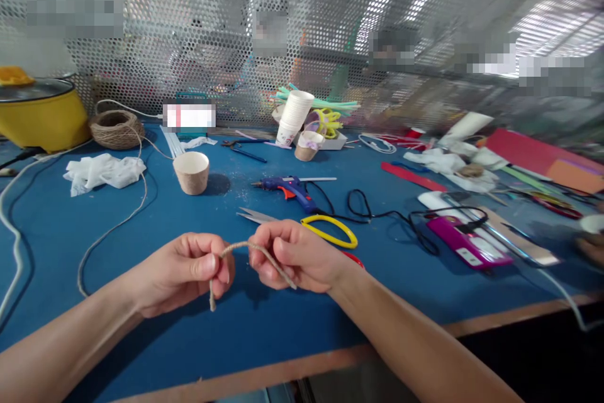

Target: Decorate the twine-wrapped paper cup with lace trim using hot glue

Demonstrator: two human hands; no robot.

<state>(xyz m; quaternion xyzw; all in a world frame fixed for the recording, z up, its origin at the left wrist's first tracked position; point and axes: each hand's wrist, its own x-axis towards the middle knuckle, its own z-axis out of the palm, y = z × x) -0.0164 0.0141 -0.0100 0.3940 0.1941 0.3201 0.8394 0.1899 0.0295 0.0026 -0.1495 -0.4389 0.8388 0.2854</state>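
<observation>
Left fingers (205,266) pinched a cord (243,244) near one end; right fingers (290,251) held the other, grip partly hidden. Scissors (257,215) lay beyond, middle apparently covered.

A yellow pot (44,115) with a glass lid stands at the far left of the blue counter (274,331), near its back edge; crumpled white plastic (104,171) lies just beside it. A stack of white paper cups (298,109) rises along the back edge, before a perforated metal panel (217,26). Toward the right end lie a red sheet (528,146) and, nearer the front edge, a purple power strip (460,242).
</observation>
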